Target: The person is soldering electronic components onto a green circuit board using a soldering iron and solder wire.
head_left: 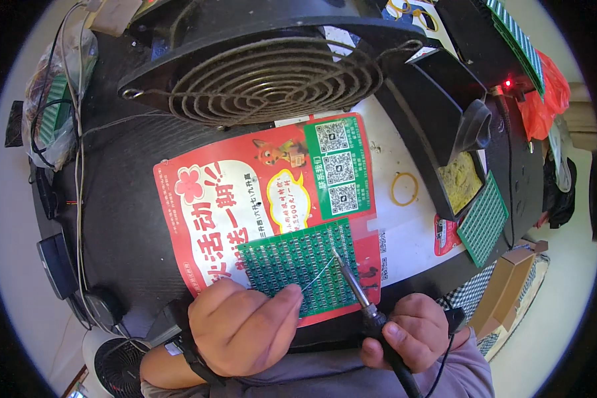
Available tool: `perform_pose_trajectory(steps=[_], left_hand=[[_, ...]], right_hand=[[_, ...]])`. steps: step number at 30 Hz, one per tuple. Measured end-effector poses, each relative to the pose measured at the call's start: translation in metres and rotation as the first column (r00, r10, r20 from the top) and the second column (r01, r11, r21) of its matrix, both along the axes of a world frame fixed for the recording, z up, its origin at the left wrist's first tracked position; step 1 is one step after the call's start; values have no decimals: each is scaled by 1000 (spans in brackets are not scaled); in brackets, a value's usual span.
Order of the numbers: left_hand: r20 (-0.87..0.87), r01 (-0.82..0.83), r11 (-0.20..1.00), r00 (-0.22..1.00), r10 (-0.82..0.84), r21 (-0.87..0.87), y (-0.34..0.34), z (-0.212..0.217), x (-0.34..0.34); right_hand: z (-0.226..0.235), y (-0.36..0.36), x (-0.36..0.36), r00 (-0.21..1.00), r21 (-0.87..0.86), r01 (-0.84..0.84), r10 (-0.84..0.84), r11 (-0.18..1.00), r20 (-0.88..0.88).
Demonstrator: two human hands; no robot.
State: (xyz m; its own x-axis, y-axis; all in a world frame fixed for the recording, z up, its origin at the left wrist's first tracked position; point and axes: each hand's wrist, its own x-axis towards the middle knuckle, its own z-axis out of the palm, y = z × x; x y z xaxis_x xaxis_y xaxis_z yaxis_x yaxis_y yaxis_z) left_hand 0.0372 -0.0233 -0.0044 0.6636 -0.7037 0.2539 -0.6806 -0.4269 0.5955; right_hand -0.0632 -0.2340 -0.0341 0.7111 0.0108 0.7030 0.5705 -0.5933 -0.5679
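A green circuit board (298,262) lies on a red printed flyer (245,199) near the table's front edge. My left hand (242,328) rests on the board's lower left part and pinches a thin solder wire (317,273) that runs up to the right. My right hand (411,331) grips the black handle of a soldering iron (358,285). Its metal tip touches the board near the right side, where the wire's end meets it.
A large black fan (272,73) with a wire grille stands at the back. A black soldering stand with a yellow sponge (459,180) sits at right, beside another green board (483,220). A yellow rubber band (404,188) lies on white paper. Cables run along the left edge.
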Motion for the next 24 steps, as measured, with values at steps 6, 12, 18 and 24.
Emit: perform_pose_trajectory(steps=[6,12,18,24], left_hand=[[11,16,1000,1000,-16,-8,1,-4,-1],[1,18,1000,1000,-18,-11,1,-6,-2],[13,25,1000,1000,-25,-10,0,-7,-2],[10,28,1000,1000,-28,-2,0,-7,-2]], right_hand=[[-1,1,0,1000,6,12,-12,1000,-8],[1,-1,-2,1000,5,-10,10,1000,-20],[0,-3,-3,999,18,-41,41,999,-22],[-2,0,-3,1000,30,-12,13,999,-18]])
